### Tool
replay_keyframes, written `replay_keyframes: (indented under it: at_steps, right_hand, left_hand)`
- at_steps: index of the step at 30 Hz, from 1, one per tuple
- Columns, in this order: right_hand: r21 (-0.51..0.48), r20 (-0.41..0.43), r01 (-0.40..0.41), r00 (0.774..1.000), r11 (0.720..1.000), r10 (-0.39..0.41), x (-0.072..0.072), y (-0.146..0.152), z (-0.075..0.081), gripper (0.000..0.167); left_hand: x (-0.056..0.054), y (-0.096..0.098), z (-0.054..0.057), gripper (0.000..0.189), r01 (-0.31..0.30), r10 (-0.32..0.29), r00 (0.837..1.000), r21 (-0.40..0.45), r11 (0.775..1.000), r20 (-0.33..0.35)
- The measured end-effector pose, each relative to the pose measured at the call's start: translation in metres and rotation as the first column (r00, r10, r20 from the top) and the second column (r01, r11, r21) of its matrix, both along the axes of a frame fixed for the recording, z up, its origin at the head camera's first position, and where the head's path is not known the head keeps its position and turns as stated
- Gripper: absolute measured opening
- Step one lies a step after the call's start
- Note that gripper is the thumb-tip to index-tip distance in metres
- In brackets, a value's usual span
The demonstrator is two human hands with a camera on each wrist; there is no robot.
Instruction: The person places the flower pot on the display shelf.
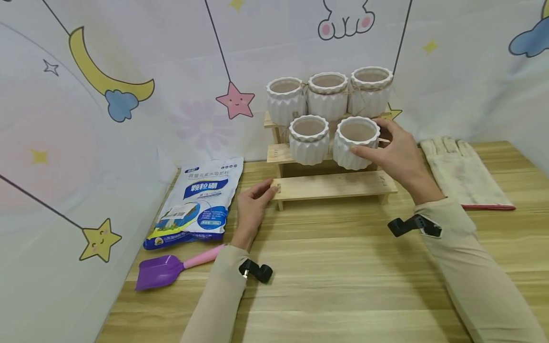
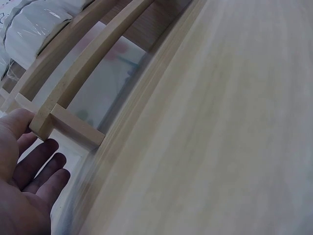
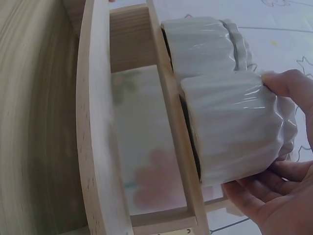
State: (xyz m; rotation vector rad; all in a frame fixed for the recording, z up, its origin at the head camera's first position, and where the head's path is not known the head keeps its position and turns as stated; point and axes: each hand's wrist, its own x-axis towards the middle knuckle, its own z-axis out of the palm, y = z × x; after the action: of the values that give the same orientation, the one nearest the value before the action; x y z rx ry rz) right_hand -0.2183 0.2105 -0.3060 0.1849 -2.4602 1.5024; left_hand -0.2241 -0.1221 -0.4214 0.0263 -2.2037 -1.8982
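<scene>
A white fluted ceramic flowerpot (image 1: 356, 150) is at the right of the middle step of a three-tier wooden plant stand (image 1: 334, 186). My right hand (image 1: 396, 155) grips it, thumb on the near side and fingers round the other, as the right wrist view also shows. A second white flowerpot (image 1: 309, 145) stands to its left on that step. Three more pots, tied with twine, line the top step, among them the middle pot (image 1: 328, 100). With thumb and forefinger, my left hand (image 1: 252, 205) pinches the left end of the lowest step.
Left of the stand lies a white and blue fertilizer bag (image 1: 195, 205). A purple shovel (image 1: 160, 272) with a pink handle is in front of it, partly behind the left forearm. Cream work gloves (image 1: 465, 174) lie at the right. A printed cloth hangs behind the wooden table (image 1: 326, 267).
</scene>
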Motion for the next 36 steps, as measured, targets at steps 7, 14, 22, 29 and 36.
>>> replay_keyframes:
  at_steps: [7,14,22,29,36]
  right_hand:
    - [-0.047,-0.006,0.013,1.0,0.999,-0.013,-0.004,-0.002,-0.003,0.083]
    - [-0.069,-0.056,0.046,0.997,0.997,-0.05,-0.012,-0.005,-0.008,0.08]
    - [-0.124,-0.096,0.067,0.992,0.99,-0.079,-0.016,-0.008,-0.013,0.077]
    - [-0.182,-0.102,0.079,0.99,0.98,-0.099,-0.018,-0.011,-0.017,0.078]
    - [-0.22,-0.103,0.065,0.991,0.973,-0.089,-0.02,-0.014,-0.019,0.074]
  left_hand:
    - [0.0,0.0,0.001,0.028,0.0,0.0,1.0,-0.002,1.0,-0.013]
    - [0.0,0.0,0.001,0.028,0.001,-0.001,1.0,-0.002,1.0,-0.02]
    - [0.001,0.001,0.002,0.028,0.009,-0.009,1.0,0.005,1.0,-0.021]
    - [0.001,0.002,0.003,0.029,0.009,-0.009,1.0,-0.005,1.0,-0.011]
    - [0.002,0.0,0.002,0.028,0.0,0.0,1.0,-0.013,1.0,-0.006]
